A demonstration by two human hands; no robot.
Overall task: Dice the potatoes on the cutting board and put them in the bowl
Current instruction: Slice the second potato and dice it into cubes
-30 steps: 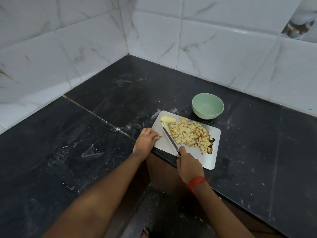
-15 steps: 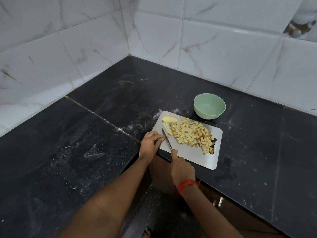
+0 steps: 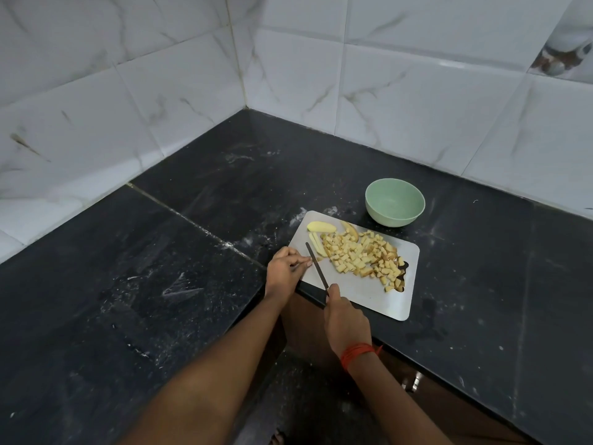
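- Two white marble-look tiled walls point(image 3: 417, 107) meet in a corner behind the work area.
- Black stone counter point(image 3: 192, 252), L-shaped round that corner, with white dusty smears and one pale seam line running across it.
- Cutting board point(image 3: 369, 297): light grey rectangle lying flat at the counter's front edge, with a handle cut-out at its right end.
- Bowl point(image 3: 394, 216): pale green, upright, nothing in it. It stands on the counter just beyond the board's far edge, and no potato has gone in yet.
- Right hand point(image 3: 345, 319): grip closed round the knife handle at the board's near edge, forefinger up toward the blade.
- Left hand point(image 3: 285, 271): at the board's left edge, fingers curled, tips just beside the blade. Can't tell whether this grip holds anything.
- Diced potatoes point(image 3: 359, 258): loose pile of small yellow cubes, some with browned faces, across the board's middle. A few lie at the cut-out.
- Knife point(image 3: 316, 264): thin dark blade angled away from the right hand, between the left fingertips and the pile.
- Potato wedge point(image 3: 321, 227): uncut, at the board's far left corner.
- Potato strips point(image 3: 316, 244): just below the wedge, next to the knife tip.
- Red thread point(image 3: 356, 353) round the right wrist.
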